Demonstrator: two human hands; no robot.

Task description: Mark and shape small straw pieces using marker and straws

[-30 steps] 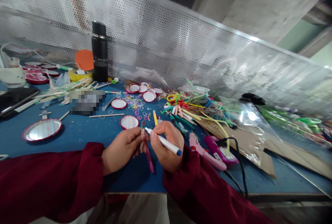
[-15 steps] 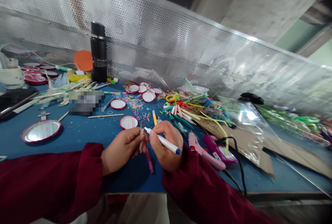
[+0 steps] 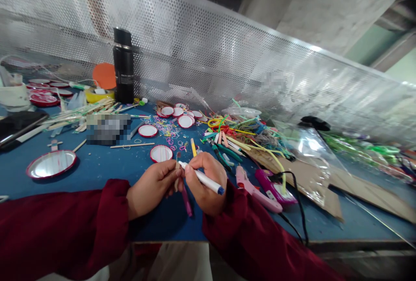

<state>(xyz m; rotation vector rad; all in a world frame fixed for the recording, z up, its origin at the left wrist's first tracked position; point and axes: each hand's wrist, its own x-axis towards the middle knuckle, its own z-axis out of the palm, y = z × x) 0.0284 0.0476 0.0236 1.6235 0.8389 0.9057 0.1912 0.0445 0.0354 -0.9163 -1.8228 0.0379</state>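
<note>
Between thumb and fingers, my left hand (image 3: 152, 186) pinches a small wooden craft stick (image 3: 178, 165) upright, its top end coloured dark. My right hand (image 3: 207, 184) grips a white marker (image 3: 205, 179) with a blue end; its tip meets or nearly meets the stick's edge. Below the fingers, a purple pen (image 3: 186, 202) lies on the blue table, partly hidden by my hands. Just beyond them sits a round red-rimmed mirror (image 3: 161, 154), with a yellow marker (image 3: 193, 147) to its right.
A pink glue gun (image 3: 256, 190) and a purple device (image 3: 276, 189) with a black cable lie at right. Pliers (image 3: 221, 154), pipe cleaners (image 3: 256, 129) and small rubber bands (image 3: 169, 130) are spread beyond. A black bottle (image 3: 124, 66) stands at the back before a perforated metal panel (image 3: 195, 47).
My right hand and the white marker have shifted slightly left and down along the stick. My left hand holds the stick in the same place.
</note>
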